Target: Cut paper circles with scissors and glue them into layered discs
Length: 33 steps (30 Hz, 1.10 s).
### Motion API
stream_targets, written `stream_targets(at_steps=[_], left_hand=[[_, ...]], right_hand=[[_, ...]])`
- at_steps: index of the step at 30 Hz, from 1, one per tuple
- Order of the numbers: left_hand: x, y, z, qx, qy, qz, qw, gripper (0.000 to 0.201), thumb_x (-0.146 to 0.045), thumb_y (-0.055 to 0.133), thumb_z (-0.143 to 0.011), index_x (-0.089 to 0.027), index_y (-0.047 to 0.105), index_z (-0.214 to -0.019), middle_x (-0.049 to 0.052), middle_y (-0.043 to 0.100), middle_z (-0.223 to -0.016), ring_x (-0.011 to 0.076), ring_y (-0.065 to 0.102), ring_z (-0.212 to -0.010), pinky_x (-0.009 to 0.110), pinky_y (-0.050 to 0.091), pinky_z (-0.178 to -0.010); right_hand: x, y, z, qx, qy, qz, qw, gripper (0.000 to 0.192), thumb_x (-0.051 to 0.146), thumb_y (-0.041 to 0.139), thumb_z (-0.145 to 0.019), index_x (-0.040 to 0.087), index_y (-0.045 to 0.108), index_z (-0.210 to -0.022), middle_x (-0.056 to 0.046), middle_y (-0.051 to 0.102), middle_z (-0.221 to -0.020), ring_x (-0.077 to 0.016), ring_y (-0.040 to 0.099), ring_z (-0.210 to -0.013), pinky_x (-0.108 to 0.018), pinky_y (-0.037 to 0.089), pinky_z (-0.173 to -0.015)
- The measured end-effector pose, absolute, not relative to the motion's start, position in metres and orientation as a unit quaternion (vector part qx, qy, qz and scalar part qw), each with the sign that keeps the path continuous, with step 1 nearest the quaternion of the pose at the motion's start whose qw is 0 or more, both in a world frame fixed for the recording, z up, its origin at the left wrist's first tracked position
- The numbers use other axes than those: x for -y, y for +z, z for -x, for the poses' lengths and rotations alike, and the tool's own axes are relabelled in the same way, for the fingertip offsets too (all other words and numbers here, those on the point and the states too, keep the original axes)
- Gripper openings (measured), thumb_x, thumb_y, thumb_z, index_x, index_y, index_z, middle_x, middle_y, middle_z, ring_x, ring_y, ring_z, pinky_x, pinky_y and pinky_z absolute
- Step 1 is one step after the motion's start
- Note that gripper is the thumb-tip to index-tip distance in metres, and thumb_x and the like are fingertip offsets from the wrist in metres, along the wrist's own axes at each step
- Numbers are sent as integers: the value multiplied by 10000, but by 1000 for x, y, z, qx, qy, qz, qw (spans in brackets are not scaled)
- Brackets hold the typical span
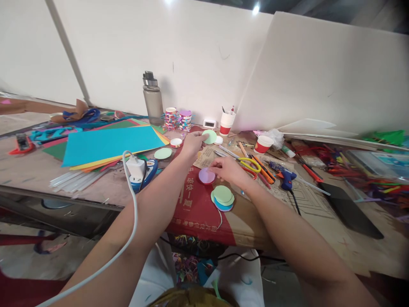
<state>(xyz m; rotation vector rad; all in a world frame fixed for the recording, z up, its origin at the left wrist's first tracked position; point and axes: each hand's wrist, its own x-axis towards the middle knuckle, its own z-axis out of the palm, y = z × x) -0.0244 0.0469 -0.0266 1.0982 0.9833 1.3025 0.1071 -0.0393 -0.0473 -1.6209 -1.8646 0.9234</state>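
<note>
My left hand (193,144) is closed in a pinch on the edge of a pale green paper circle (209,137), held over the table. Closer to me, my right hand (229,169) pinches the upper right edge of a purple paper circle (206,176). A red edge shows beneath this circle; what it belongs to is mostly hidden. Below the right hand lies a small pile of green and blue paper circles (223,195). Another green circle (162,153) rests to the left of my left forearm, near a short red and white cup piece (176,142).
Scissors with yellow handles (249,163), pens and a blue glue gun (286,178) lie at right, near a paper cup (263,145). Coloured sheets (108,145) spread at left. A bottle (152,100) stands at the back. A white cable (135,213) crosses my left arm.
</note>
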Motion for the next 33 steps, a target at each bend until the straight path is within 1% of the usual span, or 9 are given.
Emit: stream_targets(at_steps=[4,8,11,15,17,22,27,29,33], left_hand=[[-47,-27,24,-413,551,-457,564,130,-138,693,-711,-127,578,-653,-23,498,-505,49,417,-422,172,214,-394],[-45,-26,23,-421,548,-455,561,147,-146,702,-713,-129,572,-646,-23,502,-507,48,422,-424,170,226,-399],[-44,-25,22,-423,547,-456,560,163,-149,718,-698,-130,567,-640,-25,498,-508,49,420,-424,175,222,-401],[-43,-25,22,-421,545,-458,563,171,-159,739,-682,-129,573,-652,-26,496,-512,52,424,-435,178,219,-406],[-43,-25,22,-424,542,-458,563,166,-161,735,-686,-128,576,-655,-24,498,-514,53,427,-437,179,219,-407],[-43,-26,22,-419,546,-457,563,134,-150,708,-708,-125,583,-668,-21,502,-514,50,417,-435,175,220,-408],[-43,-26,22,-412,544,-460,568,180,-172,739,-690,-126,569,-654,-18,508,-524,46,415,-437,173,208,-408],[-42,-25,22,-411,540,-466,568,199,-176,752,-684,-124,564,-645,-19,502,-522,46,414,-438,175,209,-408],[-40,-24,22,-409,536,-476,564,215,-178,750,-698,-124,552,-632,-25,483,-511,45,412,-434,177,212,-402]], right_hand=[[38,-43,-110,647,375,609,263,132,189,610,-840,170,606,-709,60,497,-486,-65,455,-409,-175,384,-395],[38,-43,-109,637,379,615,270,110,185,624,-831,168,628,-722,61,495,-476,-61,451,-414,-164,378,-396],[37,-47,-108,658,339,621,256,83,210,641,-819,166,646,-748,48,553,-530,-61,450,-436,-176,366,-427],[36,-52,-107,717,241,609,239,75,204,712,-753,162,650,-767,14,647,-685,-84,537,-589,-195,390,-546],[34,-53,-108,725,229,605,238,90,235,703,-766,164,652,-785,5,654,-707,-99,556,-630,-207,394,-577],[34,-47,-118,721,230,603,252,160,331,675,-795,183,647,-849,19,635,-724,-102,544,-625,-217,388,-576],[39,-42,-120,732,298,580,199,306,335,709,-777,197,619,-1035,25,647,-808,-85,539,-597,-202,377,-533],[40,-42,-118,745,281,580,175,312,301,733,-760,194,627,-1032,20,656,-813,-93,559,-643,-201,379,-557],[41,-43,-111,758,241,587,151,260,256,742,-755,190,655,-990,-3,675,-839,-111,580,-715,-207,383,-600]])
